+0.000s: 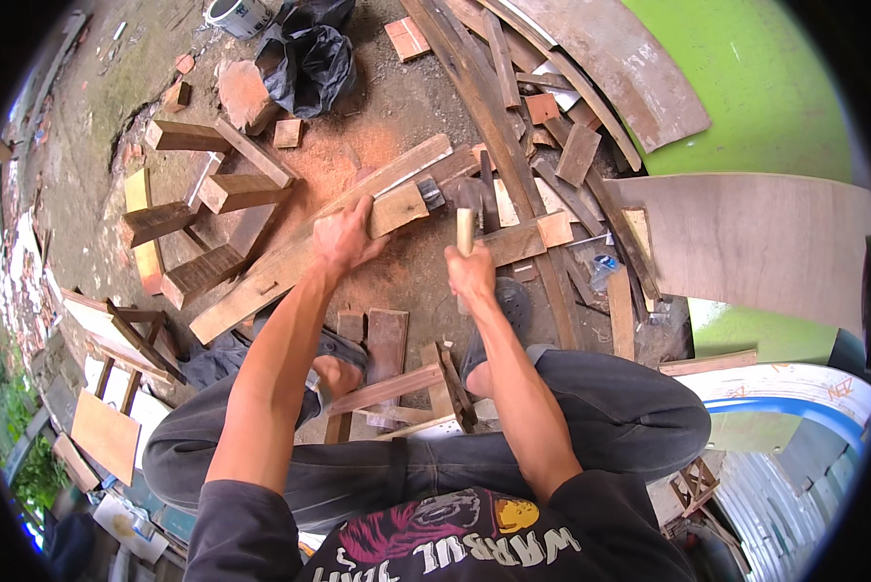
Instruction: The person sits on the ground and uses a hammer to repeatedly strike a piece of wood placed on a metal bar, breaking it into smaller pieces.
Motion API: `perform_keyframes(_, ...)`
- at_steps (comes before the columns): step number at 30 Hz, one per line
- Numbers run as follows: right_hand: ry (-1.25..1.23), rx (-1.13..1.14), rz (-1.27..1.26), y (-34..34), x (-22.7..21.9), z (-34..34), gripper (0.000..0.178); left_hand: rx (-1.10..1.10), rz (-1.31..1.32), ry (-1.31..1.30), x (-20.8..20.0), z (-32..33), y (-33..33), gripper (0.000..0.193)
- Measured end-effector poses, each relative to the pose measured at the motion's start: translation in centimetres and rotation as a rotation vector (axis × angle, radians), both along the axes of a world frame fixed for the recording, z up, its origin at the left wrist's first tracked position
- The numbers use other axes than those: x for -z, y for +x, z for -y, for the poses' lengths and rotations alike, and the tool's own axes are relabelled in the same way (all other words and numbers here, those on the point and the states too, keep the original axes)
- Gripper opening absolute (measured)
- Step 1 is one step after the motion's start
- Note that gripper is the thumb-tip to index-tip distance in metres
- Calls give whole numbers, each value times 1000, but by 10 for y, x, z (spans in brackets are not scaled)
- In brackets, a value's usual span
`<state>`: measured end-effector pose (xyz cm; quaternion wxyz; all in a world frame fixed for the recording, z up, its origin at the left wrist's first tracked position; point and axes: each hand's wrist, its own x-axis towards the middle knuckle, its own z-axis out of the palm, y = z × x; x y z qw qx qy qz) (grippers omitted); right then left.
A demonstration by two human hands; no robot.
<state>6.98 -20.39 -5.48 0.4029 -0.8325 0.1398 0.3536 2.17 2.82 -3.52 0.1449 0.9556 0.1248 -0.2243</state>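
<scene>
Head view, hands: our left hand [341,236] is clamped over a long plank [290,254] and the short block [400,208] lying on it; our right hand [471,274] is clenched round a hammer handle [465,231], which stands almost upright.
Head view, hammer: its dark head [432,193] sits at the right end of the block, touching it or just above; we cannot tell which.
Head view, plank: it runs from lower left to upper right across the sawdust-strewn ground [377,126], in front of our knees; the block lies near its upper end, under our left fingers.
Head view, relation: the two hands are near one another, the left one just left of the hammer head, the right one below it.
Head view, surroundings: wood offcuts [198,184] lie to the left, a heap of dark slats [542,145] to the right, a plywood sheet [756,238] beyond them, a black bag [309,58] at the top.
Risk, fingers: we judge that our left fingers lie close to where the hammer works, so a glancing blow could catch them.
Risk, block: we think the block could skid along the plank if our left hand eases, since nothing else visibly pins it.
Risk, footing: we squat with a foot [503,301] just below the right hand among loose pieces, so a slipping hammer or shifting scrap could reach it.
</scene>
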Motion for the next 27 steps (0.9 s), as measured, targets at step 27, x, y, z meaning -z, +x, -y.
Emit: perform_keyframes(27,278,505,-37,-1,-37,22,27,-24,181,-183,-26,-13,-8,75)
